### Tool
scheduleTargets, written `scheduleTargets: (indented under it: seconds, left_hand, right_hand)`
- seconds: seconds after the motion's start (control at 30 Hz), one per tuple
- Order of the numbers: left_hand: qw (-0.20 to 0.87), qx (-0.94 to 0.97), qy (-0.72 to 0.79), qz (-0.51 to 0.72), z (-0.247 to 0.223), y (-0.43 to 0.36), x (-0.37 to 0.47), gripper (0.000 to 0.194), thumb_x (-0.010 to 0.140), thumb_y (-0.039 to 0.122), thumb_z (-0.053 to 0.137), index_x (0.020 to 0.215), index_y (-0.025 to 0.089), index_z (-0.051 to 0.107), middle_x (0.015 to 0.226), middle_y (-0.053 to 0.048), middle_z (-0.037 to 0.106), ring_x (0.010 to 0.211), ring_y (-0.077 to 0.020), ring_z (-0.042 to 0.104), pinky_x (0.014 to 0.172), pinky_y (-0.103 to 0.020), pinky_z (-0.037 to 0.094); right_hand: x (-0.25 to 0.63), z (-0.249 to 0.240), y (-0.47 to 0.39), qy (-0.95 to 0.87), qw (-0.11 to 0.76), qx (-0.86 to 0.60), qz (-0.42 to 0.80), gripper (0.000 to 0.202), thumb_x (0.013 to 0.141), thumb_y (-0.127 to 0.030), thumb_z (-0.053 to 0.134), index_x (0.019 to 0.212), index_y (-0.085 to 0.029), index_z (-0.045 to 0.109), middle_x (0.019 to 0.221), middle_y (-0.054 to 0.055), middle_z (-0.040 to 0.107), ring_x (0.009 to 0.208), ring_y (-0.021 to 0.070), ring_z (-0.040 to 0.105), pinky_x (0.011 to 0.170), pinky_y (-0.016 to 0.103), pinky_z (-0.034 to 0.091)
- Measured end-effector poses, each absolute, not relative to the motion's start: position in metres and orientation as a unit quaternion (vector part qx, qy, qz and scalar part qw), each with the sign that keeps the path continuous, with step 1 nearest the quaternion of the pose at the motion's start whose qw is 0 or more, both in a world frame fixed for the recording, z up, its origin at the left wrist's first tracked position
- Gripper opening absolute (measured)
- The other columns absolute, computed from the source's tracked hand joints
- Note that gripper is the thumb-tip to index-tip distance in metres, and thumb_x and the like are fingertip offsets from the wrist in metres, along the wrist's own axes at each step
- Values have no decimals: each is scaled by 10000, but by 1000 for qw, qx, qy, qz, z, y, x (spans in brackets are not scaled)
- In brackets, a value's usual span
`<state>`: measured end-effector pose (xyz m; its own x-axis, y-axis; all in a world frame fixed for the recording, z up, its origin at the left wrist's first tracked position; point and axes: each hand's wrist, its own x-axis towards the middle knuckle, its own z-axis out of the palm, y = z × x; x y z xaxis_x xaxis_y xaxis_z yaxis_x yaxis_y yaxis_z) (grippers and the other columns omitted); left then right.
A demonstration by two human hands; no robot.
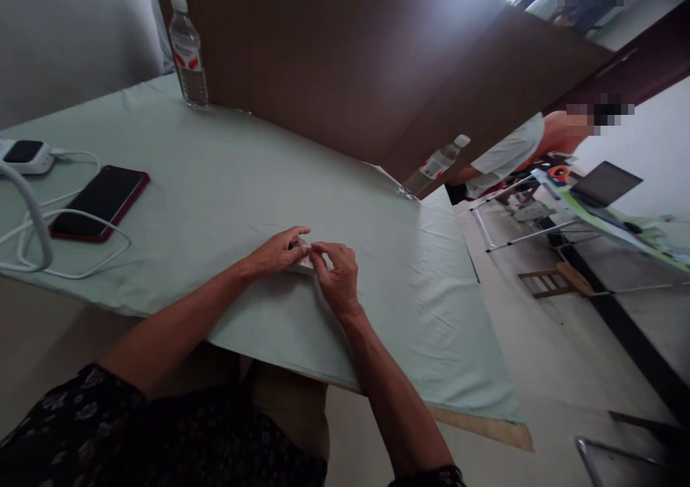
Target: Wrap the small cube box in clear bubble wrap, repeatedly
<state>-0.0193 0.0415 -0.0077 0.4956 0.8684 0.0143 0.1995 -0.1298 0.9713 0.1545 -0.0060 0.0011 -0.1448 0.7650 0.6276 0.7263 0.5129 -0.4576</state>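
Observation:
A small, pale, box-shaped thing with reddish marks (305, 263) lies low over the cloth near the table's front edge, partly covered by my fingers; its exact kind is too small to tell. My left hand (271, 255) holds it from the left, thumb across its top and fingers around the far side. At its right end, the thumb and forefinger of my right hand (339, 277) are pinched together against it. Whether a separate piece sits in that pinch is hidden.
A pale green cloth (215, 178) covers the table. At the left are a phone (100, 203), a white cable and a power strip (26, 156). Water bottles (188, 63) stand along a brown panel (323, 56). Beyond the right edge are a person, a laptop (606, 183) and a stool (555, 280).

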Motion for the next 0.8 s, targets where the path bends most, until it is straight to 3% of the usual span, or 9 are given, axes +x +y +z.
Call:
scheduleTargets:
  seconds: [0.23, 0.43, 0.5, 0.57, 0.67, 0.8]
  left_hand:
    - [517, 689, 407, 304, -9, 42, -19, 615, 853, 359, 500, 1416, 112, 498, 1160, -117, 688, 962, -207, 642, 873, -343, 510]
    - [520, 672, 430, 306, -3, 44, -23, 636, 816, 359, 517, 1396, 99, 521, 1226, -156, 671, 1009, -248, 649, 926, -401, 503]
    - [538, 656, 426, 312, 0, 46, -29, 694, 786, 368, 550, 1420, 93, 493, 1268, -177, 646, 1065, -269, 642, 960, -422, 492]
    - [542, 661, 422, 303, 3, 47, -35, 792, 734, 365, 600, 1467, 109, 443, 1343, -192, 600, 1131, -295, 623, 993, -445, 477]
    - [527, 700, 408, 256, 5, 47, -41, 925, 682, 352, 643, 1532, 140, 346, 1456, -205, 514, 1233, -331, 572, 1022, -472, 457]
    - [486, 761, 375, 207, 6, 44, -41, 970, 657, 299, 657, 1551, 146, 314, 1465, -189, 508, 1291, -326, 519, 1052, -448, 432]
  right_hand:
    - [160, -10, -34, -844, 347, -395, -108, 326, 926, -105, 548, 1222, -210, 635, 1136, 70, 773, 1173, 239, 668, 968, 414, 409]
    - [172, 6, -40, -774, 440, -455, 21, 274, 922, -240, 602, 1192, -260, 644, 1132, 66, 748, 1144, 232, 667, 996, 438, 466]
    - [182, 11, -30, -735, 447, -500, 100, 409, 894, -342, 662, 1291, -271, 593, 1284, 90, 682, 1223, 251, 619, 998, 456, 490]
    - [193, 11, -15, -732, 407, -512, 189, 694, 815, -465, 740, 1430, -273, 480, 1468, 124, 548, 1331, 290, 540, 1005, 484, 500]
    - [201, -1, 4, -751, 333, -497, 279, 1000, 709, -612, 788, 1531, -245, 352, 1584, 166, 398, 1436, 341, 422, 1097, 542, 429]
    - [197, -23, 14, -763, 304, -478, 310, 1095, 651, -649, 817, 1547, -246, 334, 1557, 178, 435, 1420, 362, 439, 1153, 562, 353]
